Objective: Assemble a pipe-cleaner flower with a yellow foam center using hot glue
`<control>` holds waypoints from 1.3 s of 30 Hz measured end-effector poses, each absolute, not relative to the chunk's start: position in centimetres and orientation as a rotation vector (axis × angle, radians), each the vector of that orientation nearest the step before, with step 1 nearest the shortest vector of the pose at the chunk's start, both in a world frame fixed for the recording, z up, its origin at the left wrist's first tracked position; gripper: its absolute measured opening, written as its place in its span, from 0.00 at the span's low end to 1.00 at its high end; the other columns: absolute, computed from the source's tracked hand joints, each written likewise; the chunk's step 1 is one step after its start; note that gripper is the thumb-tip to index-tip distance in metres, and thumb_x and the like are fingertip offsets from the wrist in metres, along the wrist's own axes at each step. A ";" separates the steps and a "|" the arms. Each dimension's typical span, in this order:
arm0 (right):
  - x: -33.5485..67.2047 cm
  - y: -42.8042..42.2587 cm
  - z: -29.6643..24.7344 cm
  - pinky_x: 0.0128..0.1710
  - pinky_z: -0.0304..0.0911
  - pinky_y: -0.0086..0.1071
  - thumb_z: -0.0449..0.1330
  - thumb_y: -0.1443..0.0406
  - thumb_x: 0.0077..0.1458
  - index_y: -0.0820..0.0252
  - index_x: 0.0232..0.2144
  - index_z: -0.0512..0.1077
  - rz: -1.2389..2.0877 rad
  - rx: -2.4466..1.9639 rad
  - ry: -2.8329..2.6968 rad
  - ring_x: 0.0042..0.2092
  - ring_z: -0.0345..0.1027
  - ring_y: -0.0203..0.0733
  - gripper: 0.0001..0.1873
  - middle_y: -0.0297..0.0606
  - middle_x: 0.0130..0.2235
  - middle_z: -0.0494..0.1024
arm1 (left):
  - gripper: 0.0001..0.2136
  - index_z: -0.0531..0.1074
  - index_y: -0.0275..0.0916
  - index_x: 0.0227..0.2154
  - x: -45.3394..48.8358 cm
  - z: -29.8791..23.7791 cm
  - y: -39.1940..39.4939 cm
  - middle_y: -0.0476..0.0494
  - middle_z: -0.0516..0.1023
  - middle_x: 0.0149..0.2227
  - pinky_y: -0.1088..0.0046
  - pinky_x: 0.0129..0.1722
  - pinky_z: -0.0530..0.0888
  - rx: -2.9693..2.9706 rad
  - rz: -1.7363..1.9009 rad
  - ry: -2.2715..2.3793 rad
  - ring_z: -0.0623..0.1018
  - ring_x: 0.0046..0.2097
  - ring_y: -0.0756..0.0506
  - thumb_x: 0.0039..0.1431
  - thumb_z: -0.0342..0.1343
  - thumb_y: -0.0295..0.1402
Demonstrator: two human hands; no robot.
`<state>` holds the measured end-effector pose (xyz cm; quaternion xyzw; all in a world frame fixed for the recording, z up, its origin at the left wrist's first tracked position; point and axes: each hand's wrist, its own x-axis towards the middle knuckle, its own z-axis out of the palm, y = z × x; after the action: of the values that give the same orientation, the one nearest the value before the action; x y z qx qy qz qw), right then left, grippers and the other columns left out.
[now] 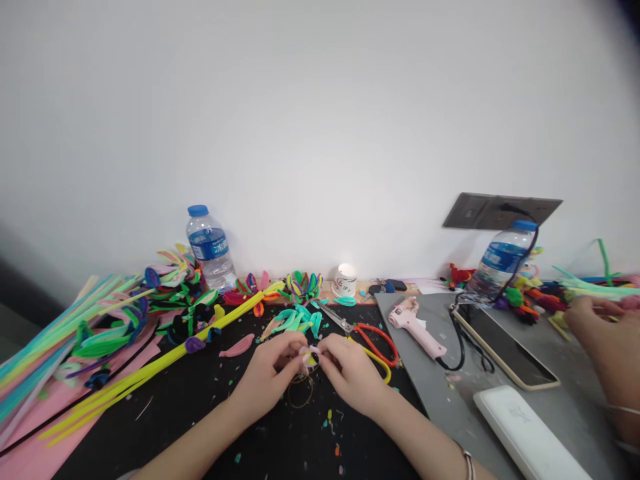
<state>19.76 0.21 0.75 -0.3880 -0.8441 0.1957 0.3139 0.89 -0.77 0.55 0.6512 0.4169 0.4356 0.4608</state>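
My left hand [265,373] and my right hand [355,377] meet over the black mat [210,433], fingertips pinched together. Between them is a small fuzzy pipe-cleaner flower [311,358] in pale pink, white and yellow, partly covered by the fingers. Just below it hangs a thin gold wire loop [301,405]; how the two are joined is hidden. Beyond my hands lie mint-green pipe-cleaner petals [297,320], and a single pink petal [237,346] rests left of them. Scissors [383,340] with orange and yellow handles lie beyond my right hand.
Yellow pipe cleaners [165,357] and a colourful bundle [45,347] fill the left. A water bottle [210,250], paper cup [345,281] and second bottle [500,260] line the wall. Right: a pink glue gun [417,330], phone [505,343], white box [530,433] and another person's hand [607,340].
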 end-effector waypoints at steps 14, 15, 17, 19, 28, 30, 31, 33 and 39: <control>19.2 -0.1 0.8 0.29 0.59 0.26 0.51 0.72 0.59 0.57 0.38 0.66 0.729 -0.885 -2.044 0.28 0.63 0.35 0.07 0.33 0.30 0.70 | 0.04 0.71 0.40 0.34 1.0 0.0 -0.7 0.47 0.75 0.29 0.68 0.31 0.76 1.476 1.109 0.986 0.79 0.29 0.45 0.57 0.56 0.34; 19.2 -0.1 0.9 0.29 0.59 0.26 0.51 0.72 0.59 0.57 0.37 0.66 0.741 -0.884 -2.038 0.28 0.62 0.34 0.07 0.33 0.30 0.70 | 0.04 0.71 0.40 0.34 1.0 -0.1 -0.7 0.47 0.75 0.29 0.68 0.31 0.76 1.470 1.109 0.985 0.79 0.29 0.45 0.57 0.56 0.34; 19.1 -0.1 0.9 0.28 0.58 0.25 0.51 0.72 0.59 0.57 0.37 0.66 0.767 -0.885 -2.024 0.27 0.62 0.34 0.07 0.32 0.30 0.70 | 0.05 0.70 0.40 0.34 1.0 -0.1 -0.7 0.48 0.74 0.28 0.68 0.31 0.76 1.454 1.114 0.977 0.79 0.29 0.45 0.57 0.57 0.34; 19.1 0.0 0.8 0.28 0.58 0.25 0.51 0.72 0.58 0.57 0.37 0.66 0.794 -0.888 -2.012 0.27 0.61 0.33 0.07 0.32 0.29 0.69 | 0.05 0.70 0.40 0.34 1.1 -0.1 -0.7 0.49 0.73 0.28 0.69 0.31 0.76 1.435 1.121 0.971 0.79 0.29 0.46 0.56 0.57 0.34; 18.9 0.0 0.3 0.26 0.56 0.25 0.51 0.72 0.59 0.58 0.38 0.65 0.841 -0.905 -1.963 0.26 0.61 0.33 0.06 0.31 0.28 0.68 | 0.09 0.67 0.41 0.39 1.0 -0.3 -0.5 0.49 0.75 0.30 0.69 0.32 0.75 1.347 1.109 0.953 0.79 0.29 0.46 0.56 0.58 0.33; 18.9 0.1 0.4 0.26 0.56 0.25 0.51 0.72 0.59 0.58 0.37 0.65 0.843 -0.917 -1.963 0.26 0.61 0.33 0.06 0.31 0.28 0.69 | 0.11 0.65 0.42 0.41 1.0 -0.3 -0.4 0.48 0.76 0.30 0.69 0.32 0.75 1.341 1.096 0.955 0.79 0.30 0.46 0.56 0.58 0.33; 18.9 0.1 0.5 0.26 0.56 0.25 0.51 0.72 0.59 0.58 0.37 0.65 0.839 -0.922 -1.965 0.26 0.62 0.34 0.06 0.31 0.28 0.69 | 0.12 0.65 0.42 0.41 1.0 -0.2 -0.4 0.48 0.76 0.31 0.69 0.32 0.75 1.343 1.090 0.959 0.79 0.30 0.46 0.56 0.58 0.33; 19.0 0.1 0.6 0.27 0.57 0.25 0.51 0.72 0.59 0.58 0.37 0.66 0.826 -0.931 -1.966 0.27 0.62 0.34 0.06 0.31 0.28 0.69 | 0.12 0.64 0.42 0.42 1.0 0.0 -0.3 0.48 0.76 0.31 0.69 0.32 0.75 1.350 1.087 0.979 0.78 0.29 0.46 0.55 0.57 0.33; 19.2 0.3 0.6 0.27 0.57 0.26 0.51 0.71 0.59 0.58 0.38 0.66 0.800 -0.937 -1.971 0.27 0.62 0.34 0.07 0.32 0.28 0.69 | 0.13 0.65 0.42 0.42 0.8 0.3 -0.4 0.46 0.75 0.39 0.70 0.33 0.75 1.366 1.180 1.067 0.78 0.31 0.48 0.54 0.58 0.32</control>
<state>19.18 0.32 0.55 -0.3701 -0.7781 0.3157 0.3973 0.76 -0.37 0.34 0.5647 0.4408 0.4878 0.4988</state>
